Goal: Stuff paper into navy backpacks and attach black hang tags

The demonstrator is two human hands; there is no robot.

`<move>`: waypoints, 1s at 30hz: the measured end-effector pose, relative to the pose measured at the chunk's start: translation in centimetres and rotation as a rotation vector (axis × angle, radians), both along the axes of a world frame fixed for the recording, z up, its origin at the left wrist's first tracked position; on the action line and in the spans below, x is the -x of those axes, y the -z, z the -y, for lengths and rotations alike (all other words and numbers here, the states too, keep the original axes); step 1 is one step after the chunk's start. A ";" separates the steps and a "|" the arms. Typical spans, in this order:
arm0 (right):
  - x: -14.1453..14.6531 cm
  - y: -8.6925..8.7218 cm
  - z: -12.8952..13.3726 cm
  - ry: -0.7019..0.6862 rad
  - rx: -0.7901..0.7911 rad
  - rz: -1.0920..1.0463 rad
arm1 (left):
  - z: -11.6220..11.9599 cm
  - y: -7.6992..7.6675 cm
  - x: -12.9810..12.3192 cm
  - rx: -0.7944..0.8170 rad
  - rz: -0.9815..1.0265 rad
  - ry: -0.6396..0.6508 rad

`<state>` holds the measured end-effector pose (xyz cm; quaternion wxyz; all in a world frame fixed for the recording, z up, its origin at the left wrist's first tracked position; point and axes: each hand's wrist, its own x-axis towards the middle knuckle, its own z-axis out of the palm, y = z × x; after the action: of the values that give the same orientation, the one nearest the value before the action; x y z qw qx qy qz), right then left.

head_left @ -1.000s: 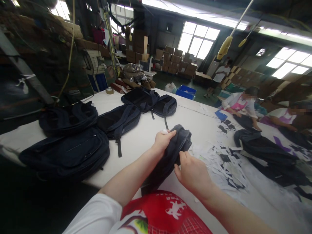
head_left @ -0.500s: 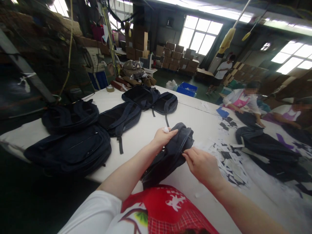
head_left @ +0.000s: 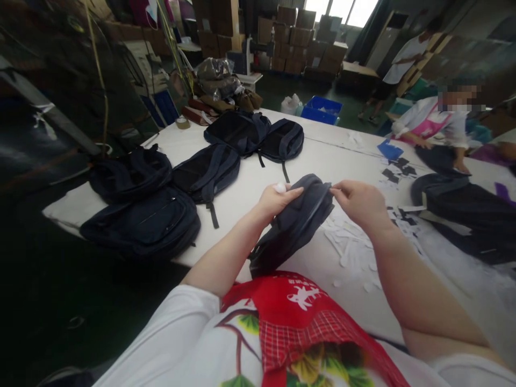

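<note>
A dark navy backpack point(head_left: 296, 226) is held up in front of my red apron, over the near edge of the white table. My left hand point(head_left: 278, 200) grips its left side, thumb lying over the fabric; the other fingers are hidden behind it. Something small and white shows at that thumb. My right hand point(head_left: 357, 201) pinches the upper right edge of the bag, by what looks like a zipper seam. Several finished-looking navy backpacks lie to the left, among them one with a front zipper pocket point(head_left: 141, 223) and one with straps upward point(head_left: 209, 169).
White and dark scraps point(head_left: 346, 236) litter the white table point(head_left: 258, 180) on the right, beside more dark bags point(head_left: 463, 215). A co-worker in a pink apron point(head_left: 431, 126) handles fabric across the table. A tape roll point(head_left: 183, 123) and a blue bin point(head_left: 321, 110) are farther back.
My right hand has moved up along the bag's right edge to its upper corner. The bag's top has turned flatter, and the head view has tilted down.
</note>
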<state>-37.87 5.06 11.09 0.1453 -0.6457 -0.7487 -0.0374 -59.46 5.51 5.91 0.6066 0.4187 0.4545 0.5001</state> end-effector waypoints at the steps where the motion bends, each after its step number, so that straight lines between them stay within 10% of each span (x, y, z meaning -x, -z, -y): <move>1: -0.2 0.1 0.0 -0.031 0.001 -0.068 | -0.1 0.2 0.6 0.010 0.031 -0.002; 14: -2.5 7.9 2.4 -0.056 0.414 -0.356 | -3.1 1.6 9.9 -0.042 -0.106 -0.101; 22: -1.8 13.8 5.1 -0.176 0.717 -0.493 | -2.8 2.9 11.5 0.010 -0.023 -0.241; 30: 1.2 11.8 5.5 -0.156 0.442 -0.733 | 0.8 2.9 9.1 -0.059 -0.229 -0.026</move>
<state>-39.08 -0.40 -0.74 0.2624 -0.5734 -0.6841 0.3665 -68.59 4.74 3.03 0.5316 0.4848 0.5114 0.4700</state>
